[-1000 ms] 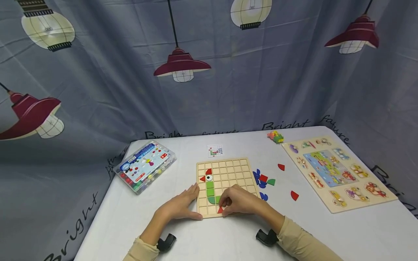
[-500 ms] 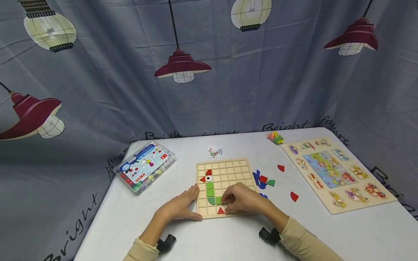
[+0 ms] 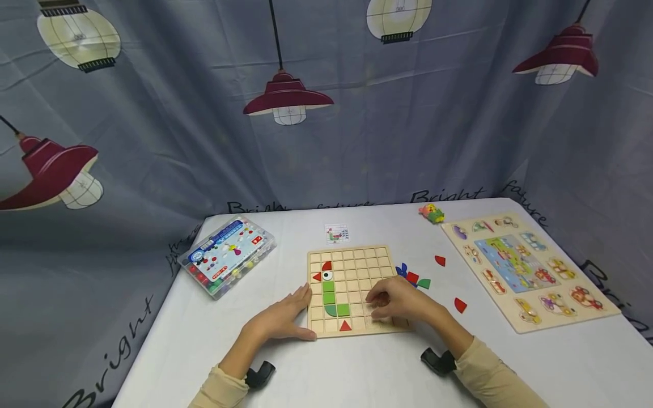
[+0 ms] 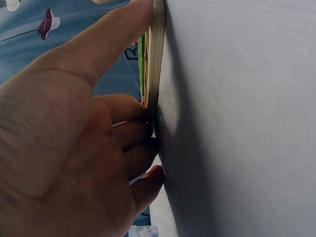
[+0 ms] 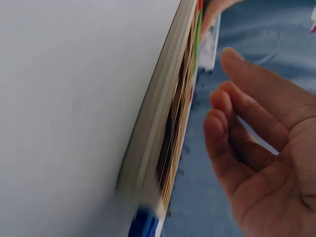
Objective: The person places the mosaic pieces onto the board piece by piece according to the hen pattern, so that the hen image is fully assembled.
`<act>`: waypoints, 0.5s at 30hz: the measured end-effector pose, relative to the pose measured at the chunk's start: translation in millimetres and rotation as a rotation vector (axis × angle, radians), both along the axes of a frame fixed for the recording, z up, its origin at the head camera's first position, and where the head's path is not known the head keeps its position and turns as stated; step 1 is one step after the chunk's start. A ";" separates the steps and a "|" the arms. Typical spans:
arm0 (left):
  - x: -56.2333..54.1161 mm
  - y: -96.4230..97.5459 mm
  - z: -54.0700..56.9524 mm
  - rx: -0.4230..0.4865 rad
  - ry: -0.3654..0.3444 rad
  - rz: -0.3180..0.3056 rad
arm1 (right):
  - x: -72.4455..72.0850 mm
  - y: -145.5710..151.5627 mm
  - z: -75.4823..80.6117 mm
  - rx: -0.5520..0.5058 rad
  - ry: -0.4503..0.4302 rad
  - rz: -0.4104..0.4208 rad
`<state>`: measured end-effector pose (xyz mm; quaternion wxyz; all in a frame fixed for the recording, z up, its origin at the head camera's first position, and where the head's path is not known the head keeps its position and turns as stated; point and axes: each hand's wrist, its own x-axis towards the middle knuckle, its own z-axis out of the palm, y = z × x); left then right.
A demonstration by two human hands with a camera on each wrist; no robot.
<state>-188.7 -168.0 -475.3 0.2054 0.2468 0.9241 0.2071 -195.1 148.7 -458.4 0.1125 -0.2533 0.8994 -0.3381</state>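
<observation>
A wooden grid board (image 3: pixel 359 286) lies in the middle of the table. In its left columns sit green squares (image 3: pixel 329 298), a green quarter-round piece (image 3: pixel 330 310), a white eye piece (image 3: pixel 327 276) and red pieces, among them a red triangle (image 3: pixel 345 326) near the bottom edge. My left hand (image 3: pixel 280 318) rests against the board's left edge, fingers and thumb spread. Over the board's lower right hovers my right hand (image 3: pixel 398 297), its fingers loosely bent. The right wrist view shows nothing between that hand's thumb and fingers (image 5: pixel 222 131).
Right of the board lie blue pieces (image 3: pixel 402 270), a red square (image 3: pixel 413 277), a green piece (image 3: pixel 424 283) and two red quarter-rounds (image 3: pixel 460 305). A picture card (image 3: pixel 336 233) is behind it. A plastic case (image 3: pixel 227 256), a picture puzzle (image 3: pixel 530 272) and a small toy (image 3: pixel 431 213) stand around.
My right hand has let go of the red triangle at the board's bottom and moved right, uncovering the green square above it. The left hand has stayed at the board's edge.
</observation>
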 end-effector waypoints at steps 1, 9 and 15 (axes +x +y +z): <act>-0.3 -0.3 0.3 0.002 0.002 0.001 | -2.1 5.2 0.7 0.001 0.013 -0.005; 0.5 -1.5 0.6 0.000 -0.001 0.008 | -14.4 50.3 0.0 0.028 0.075 -0.112; 0.1 -0.2 1.2 -0.017 0.016 -0.011 | -16.6 82.8 0.3 0.070 0.071 -0.245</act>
